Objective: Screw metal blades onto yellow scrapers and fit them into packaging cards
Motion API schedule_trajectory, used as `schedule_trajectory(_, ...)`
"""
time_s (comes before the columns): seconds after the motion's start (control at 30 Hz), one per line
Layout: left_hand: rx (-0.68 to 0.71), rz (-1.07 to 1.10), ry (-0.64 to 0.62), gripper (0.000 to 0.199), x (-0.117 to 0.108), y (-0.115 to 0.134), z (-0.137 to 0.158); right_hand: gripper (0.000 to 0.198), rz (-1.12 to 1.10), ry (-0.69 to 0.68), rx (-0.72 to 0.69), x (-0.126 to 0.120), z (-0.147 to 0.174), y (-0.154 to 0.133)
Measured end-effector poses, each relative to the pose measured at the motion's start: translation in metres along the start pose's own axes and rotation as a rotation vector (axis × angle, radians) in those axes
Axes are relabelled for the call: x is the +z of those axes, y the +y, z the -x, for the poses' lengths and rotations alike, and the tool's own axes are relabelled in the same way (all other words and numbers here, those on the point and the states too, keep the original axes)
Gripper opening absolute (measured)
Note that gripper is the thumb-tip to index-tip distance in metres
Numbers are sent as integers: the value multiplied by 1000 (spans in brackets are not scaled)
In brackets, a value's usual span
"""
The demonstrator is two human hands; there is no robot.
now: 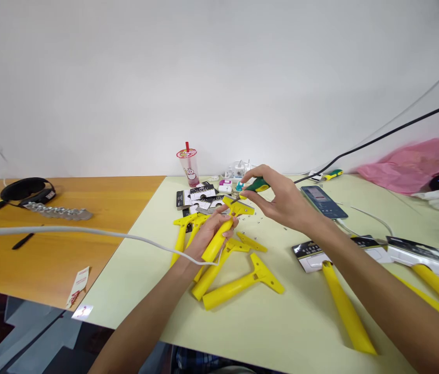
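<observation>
My left hand (pixel 208 231) is closed around the handle of a yellow scraper (pixel 217 242), its head tilted up and away from me. In my right hand (pixel 281 200) is a green and yellow screwdriver (pixel 260 184), pinched between the fingers. Its shaft points left, and the tip meets or nearly meets the scraper's head; the exact contact is too small to make out. Under and beside my left hand lie several more yellow scrapers (pixel 229 292). A loose yellow head piece (pixel 252 242) rests just right of them. Tiny screws (pixel 284 228) are scattered behind.
Packaged blades (pixel 202 192) lie behind my left hand, near a lidded cup (pixel 190 169). A phone (pixel 323 201), a second screwdriver (pixel 333 175) and carded scrapers (pixel 347 306) are at right. A grey cable (pixel 125 236) crosses the view to my left wrist. Goggles (pixel 28 191) sit far left.
</observation>
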State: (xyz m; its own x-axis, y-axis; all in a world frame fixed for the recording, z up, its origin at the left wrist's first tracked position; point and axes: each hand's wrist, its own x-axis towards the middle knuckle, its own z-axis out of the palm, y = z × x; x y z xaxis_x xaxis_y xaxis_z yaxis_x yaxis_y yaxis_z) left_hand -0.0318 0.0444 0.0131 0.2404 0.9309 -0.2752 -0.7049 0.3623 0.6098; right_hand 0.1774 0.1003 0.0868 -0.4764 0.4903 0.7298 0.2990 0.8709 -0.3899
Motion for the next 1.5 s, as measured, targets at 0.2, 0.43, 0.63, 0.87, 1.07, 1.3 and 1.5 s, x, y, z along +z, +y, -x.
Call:
schedule_trajectory(0.2, -19, -76, -39, 67, -2, 2, 2, 42, -67, -26, 46, -3, 2, 4)
schedule_trajectory(0.43, -4, -72, -54, 63, 5, 0, 6, 34, -90, 44, 63, 2, 2, 1)
schedule_trajectory(0.63, 4, -94, -31, 64, 5, -1, 5, 44, -181, -88, 82, -3, 2, 2)
schedule_trajectory(0.87, 30, -117, -64, 59, 0, -5, 1, 49, -36, -49, 87, -6, 2, 3)
schedule_trajectory(1.07, 46, -127, -44, 62, -2, -6, 0, 49, -114, -159, 93, -12, 1, 2)
schedule_trajectory(1.3, 34, -144, -89, 58, -6, -8, -1, 35, 88, 6, 28, -6, 1, 8)
schedule_trajectory(1.5, 43, -165, -89, 60, -5, -7, 0, 41, 85, 47, 60, -3, 1, 6)
